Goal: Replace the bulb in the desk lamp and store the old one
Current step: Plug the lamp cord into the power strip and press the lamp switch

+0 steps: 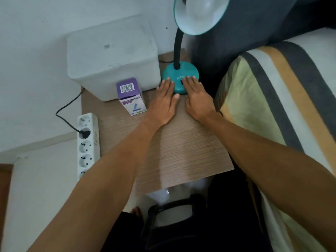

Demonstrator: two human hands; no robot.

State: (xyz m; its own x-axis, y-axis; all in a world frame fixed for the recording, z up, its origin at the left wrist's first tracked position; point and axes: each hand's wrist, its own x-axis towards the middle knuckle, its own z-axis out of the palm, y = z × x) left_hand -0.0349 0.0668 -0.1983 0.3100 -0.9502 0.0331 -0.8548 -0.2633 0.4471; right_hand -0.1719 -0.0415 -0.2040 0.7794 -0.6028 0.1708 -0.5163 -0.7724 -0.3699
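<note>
- Both your hands lie flat and spread, holding nothing: the left hand (166,96) and right hand (195,96) rest on the table (181,142), fingertips touching the front edge of the teal lamp base (179,73).
- The lamp shade (200,13) sits well above and beyond your hands, opening tilted toward you; the black neck (176,48) rises upright from the base, so the reach is up and forward. The right hand looks slightly nearer to it.
- Just left of your left hand stands one purple bulb box (131,96).
- Count: one lamp, one box, one white bin (112,59) beyond it, one power strip (88,142) with one plug in.
- Whether a bulb is fitted inside the shade, you cannot tell.
</note>
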